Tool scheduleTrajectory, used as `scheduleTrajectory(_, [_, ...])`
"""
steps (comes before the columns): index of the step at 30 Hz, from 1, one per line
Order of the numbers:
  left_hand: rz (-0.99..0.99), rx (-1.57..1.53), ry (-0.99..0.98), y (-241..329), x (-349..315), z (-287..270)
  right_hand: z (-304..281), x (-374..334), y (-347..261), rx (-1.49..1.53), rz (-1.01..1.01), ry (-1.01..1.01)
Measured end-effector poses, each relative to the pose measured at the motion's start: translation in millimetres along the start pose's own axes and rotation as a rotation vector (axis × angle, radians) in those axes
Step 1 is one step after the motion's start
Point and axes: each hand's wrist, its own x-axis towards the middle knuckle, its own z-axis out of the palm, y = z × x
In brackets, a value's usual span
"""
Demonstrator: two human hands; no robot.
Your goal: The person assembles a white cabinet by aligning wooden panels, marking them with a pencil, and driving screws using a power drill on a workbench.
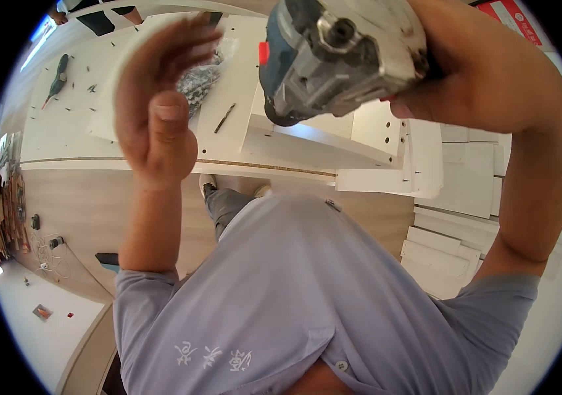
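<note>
My right hand (449, 79) grips a bulky power tool (333, 59) with a blue and grey body, a red tab and worn metal parts. It is raised close to the view, and its exact kind is not clear. My left hand (156, 112) is lifted above a white board (116, 72), fingers stretched out and slightly blurred, with nothing seen in it. Behind those fingers lies a clear plastic bag of small fittings (200, 82). A dark drill bit (225, 118) rests right of the bag. Farther left, a screwdriver (59, 79) with a dark handle lies on the board.
Small pins stick up from the board, near loose screws (92, 87). White panels (462, 178) are stacked on the right. Cables (53, 253) lie on the floor at left, by wood offcuts (7, 210). Another person (100, 16) is partly visible at the far left.
</note>
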Motion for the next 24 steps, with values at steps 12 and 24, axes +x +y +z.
scheduleTrajectory(12, [0.356, 0.061, -0.506, -3.8, 90.4, 70.3, -13.6, -14.6, 13.9, -0.171, -0.168, -0.105])
scheduleTrajectory(24, [0.389, 0.132, -0.388, -5.8, 78.1, 76.3, -25.5, -8.8, 13.5, -0.100, -0.079, -0.229])
